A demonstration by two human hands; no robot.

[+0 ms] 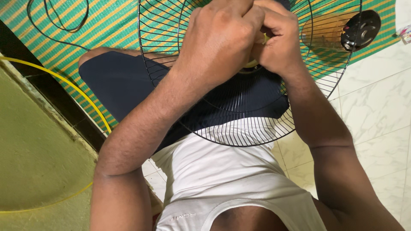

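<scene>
One black wire fan guard, round, thin spokes radiating from the centre, is lying tilted across the person's lap, its lower rim hanging over the white shirt and dark shorts. Both hands are meeting at its hub. Left hand is curling closed over the centre; right hand is pinching shut beside it, touching the left. A small yellow-green piece is showing between them (too hidden to tell which fingers are gripping it).

One small packet, pale with pink marks, is lying at the right edge on the white marble floor.

Also present: one green-and-yellow striped mat, one black cable, one yellow cable, one round black fan part seen through the guard.
</scene>
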